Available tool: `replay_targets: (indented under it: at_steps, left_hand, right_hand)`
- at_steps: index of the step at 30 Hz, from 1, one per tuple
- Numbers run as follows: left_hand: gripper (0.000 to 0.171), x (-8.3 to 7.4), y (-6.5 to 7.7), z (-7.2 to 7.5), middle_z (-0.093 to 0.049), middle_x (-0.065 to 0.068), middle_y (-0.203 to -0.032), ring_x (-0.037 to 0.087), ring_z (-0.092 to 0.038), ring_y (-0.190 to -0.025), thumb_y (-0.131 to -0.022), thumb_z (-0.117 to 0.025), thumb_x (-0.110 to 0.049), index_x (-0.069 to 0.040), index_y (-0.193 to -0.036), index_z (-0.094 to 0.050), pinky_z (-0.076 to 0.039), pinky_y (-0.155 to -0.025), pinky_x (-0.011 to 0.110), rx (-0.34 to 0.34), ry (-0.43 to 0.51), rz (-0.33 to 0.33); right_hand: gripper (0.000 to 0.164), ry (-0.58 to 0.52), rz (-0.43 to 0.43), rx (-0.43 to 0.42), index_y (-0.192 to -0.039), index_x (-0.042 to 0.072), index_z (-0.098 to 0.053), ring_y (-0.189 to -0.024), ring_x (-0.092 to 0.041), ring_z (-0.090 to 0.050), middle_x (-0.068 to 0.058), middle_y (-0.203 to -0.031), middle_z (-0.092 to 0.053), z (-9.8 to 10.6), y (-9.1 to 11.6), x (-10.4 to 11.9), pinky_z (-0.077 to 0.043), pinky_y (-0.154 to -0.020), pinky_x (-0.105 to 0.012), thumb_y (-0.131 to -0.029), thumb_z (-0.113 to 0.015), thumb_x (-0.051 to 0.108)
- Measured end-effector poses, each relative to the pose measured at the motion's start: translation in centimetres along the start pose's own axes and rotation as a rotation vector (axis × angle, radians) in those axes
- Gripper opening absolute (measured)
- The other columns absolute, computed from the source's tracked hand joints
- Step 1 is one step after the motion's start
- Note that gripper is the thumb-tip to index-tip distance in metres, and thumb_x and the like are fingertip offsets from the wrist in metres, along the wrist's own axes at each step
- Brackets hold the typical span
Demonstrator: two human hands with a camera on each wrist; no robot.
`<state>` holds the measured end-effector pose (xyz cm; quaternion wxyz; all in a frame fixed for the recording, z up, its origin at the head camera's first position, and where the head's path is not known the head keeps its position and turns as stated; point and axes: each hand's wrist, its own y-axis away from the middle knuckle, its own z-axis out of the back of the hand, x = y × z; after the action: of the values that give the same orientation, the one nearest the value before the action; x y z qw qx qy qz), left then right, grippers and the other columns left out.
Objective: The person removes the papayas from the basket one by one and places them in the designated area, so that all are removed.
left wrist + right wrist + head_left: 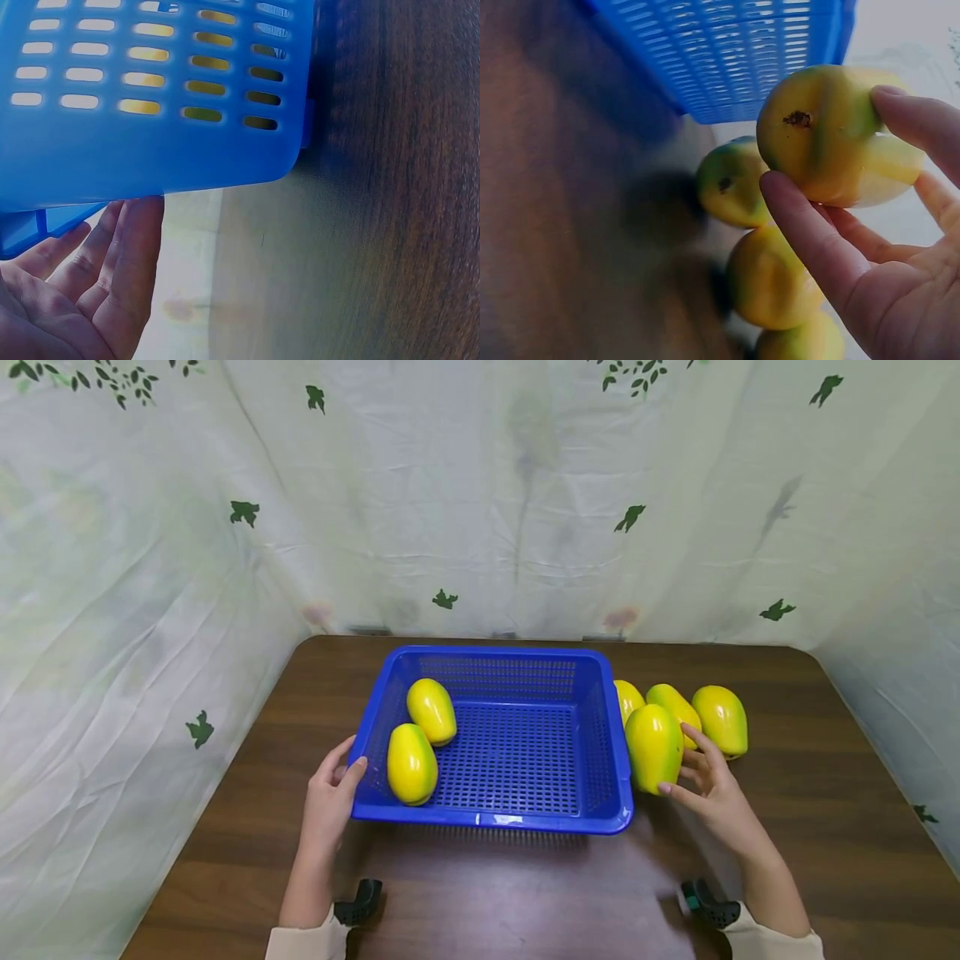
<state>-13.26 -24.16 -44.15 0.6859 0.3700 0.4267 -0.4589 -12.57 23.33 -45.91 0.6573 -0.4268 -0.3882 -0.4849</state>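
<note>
At the left end of the blue plastic basket (495, 821), my left hand (330, 793) grips the rim, thumb on top and fingers below it. The left wrist view shows those fingers (135, 262) up against the slotted basket wall (112, 161). Inside the basket, two yellow-green mangoes (412, 764) lie at the left side. My right hand (712, 789) holds another mango (654, 749) between thumb and fingers, just outside the basket's right wall. In the right wrist view this mango (802, 150) is raised above the others, its dark stem end showing.
Several more mangoes (720, 718) sit on the brown wooden table (525, 893) to the right of the basket, partly behind the held one. A pale curtain (480, 527) with leaf prints hangs around the table's back and sides.
</note>
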Motion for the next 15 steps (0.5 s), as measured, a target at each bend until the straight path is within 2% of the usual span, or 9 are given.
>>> replay_targets:
  at_steps: [3,9,11,15]
  left_hand:
    - [0.047,0.0,0.0,0.0,-0.058,0.019,-0.1,0.023,-0.059,-0.077,-0.09,-0.052,-0.037,-0.02,-0.133,-0.044,-0.05,-0.064,0.026,0.0,-0.003,0.009]
    - [0.045,0.0,0.0,-0.1,-0.058,0.021,-0.098,0.019,-0.059,-0.071,-0.09,-0.053,-0.033,-0.018,-0.132,-0.045,-0.05,-0.061,0.026,0.004,0.036,-0.002]
    - [0.044,0.0,0.0,-0.1,-0.058,0.021,-0.097,0.018,-0.059,-0.07,-0.09,-0.053,-0.032,-0.017,-0.131,-0.046,-0.049,-0.061,0.025,0.003,0.043,-0.005]
    - [0.044,0.0,0.0,-0.1,-0.058,0.021,-0.097,0.017,-0.059,-0.069,-0.09,-0.053,-0.031,-0.017,-0.131,-0.046,-0.049,-0.06,0.026,0.0,0.049,-0.006]
  right_hand:
    - [0.08,0.015,-0.03,0.02,-0.144,0.013,-0.012,-0.1,-0.013,-0.048,-0.023,-0.129,-0.033,-0.4,0.4,-0.6,-0.044,-0.078,-0.024,-0.082,-0.062,0.0]
    - [0.08,-0.019,-0.165,0.086,-0.144,0.016,-0.011,-0.103,-0.039,-0.044,-0.028,-0.128,-0.032,-1.3,1.0,-1.3,-0.044,-0.076,-0.043,-0.084,-0.064,0.011]
    - [0.08,-0.04,-0.203,0.106,-0.143,0.017,-0.011,-0.102,-0.041,-0.045,-0.028,-0.126,-0.033,-1.5,1.0,-1.4,-0.043,-0.076,-0.046,-0.084,-0.064,0.013]
    - [0.081,-0.052,-0.257,0.134,-0.143,0.017,-0.011,-0.099,-0.038,-0.049,-0.027,-0.124,-0.035,-1.9,1.1,-1.5,-0.044,-0.076,-0.043,-0.083,-0.065,0.016]
